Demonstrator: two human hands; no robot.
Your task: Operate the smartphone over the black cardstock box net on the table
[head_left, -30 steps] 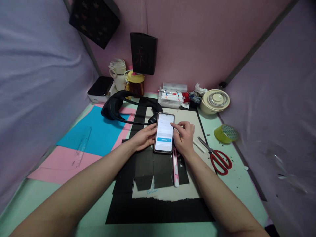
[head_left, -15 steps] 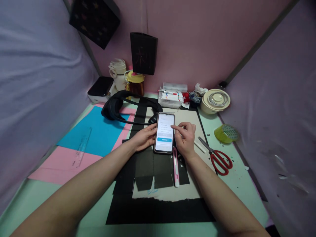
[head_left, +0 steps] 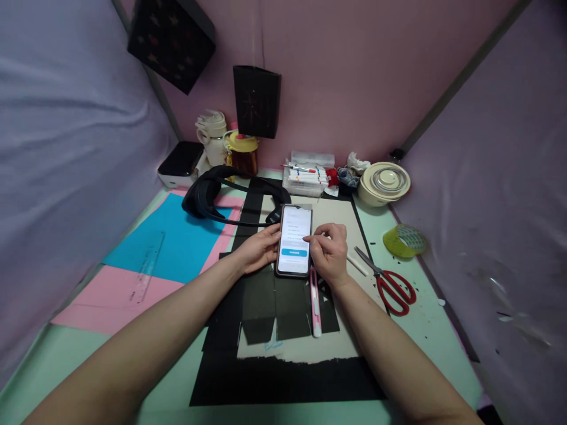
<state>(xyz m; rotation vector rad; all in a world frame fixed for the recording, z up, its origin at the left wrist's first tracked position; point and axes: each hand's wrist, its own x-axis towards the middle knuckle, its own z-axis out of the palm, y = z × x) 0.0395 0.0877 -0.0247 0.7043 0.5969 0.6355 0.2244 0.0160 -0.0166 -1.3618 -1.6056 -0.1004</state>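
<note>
The phone [head_left: 294, 241] is a slim dark-framed slab with a lit white screen, rows of small grey text too fine to read and a blue bar across its lower half; it sits at the middle of the table [head_left: 425, 330], above a sheet of black card [head_left: 283, 378] and a pale cardboard sheet [head_left: 341, 348] with dark folded panels. The left hand [head_left: 256, 251] lies against the phone's left edge, its fingers lightly curled and touching the frame rather than clamped around it. The right hand [head_left: 328, 254] rests at the phone's right edge with the fingers mostly folded in, holding nothing, and the forefinger stretched out so its tip meets the screen just above the blue bar. A pink and white craft knife [head_left: 315, 307] lies lengthwise just below the right hand, on the dark panels. To the right are red-handled scissors [head_left: 392, 284], a thin white stick [head_left: 357, 264] and a yellow-green roll of tape [head_left: 404, 241]. To the left lie blue paper [head_left: 172, 236] over pink paper [head_left: 101, 295], with a clear ruler [head_left: 146, 268] on them, and a black headband-like strap [head_left: 221, 192] beyond. Along the far edge stand a white box [head_left: 179, 162], a cream cup [head_left: 211, 139], a yellow-lidded jar [head_left: 241, 153], a case of marker pens [head_left: 308, 177] and a round lidded bowl [head_left: 383, 182]. The table top is pale mint green; pink and lilac cloth walls close it in, with two black paper boxes [head_left: 257, 100] hanging above.
</note>
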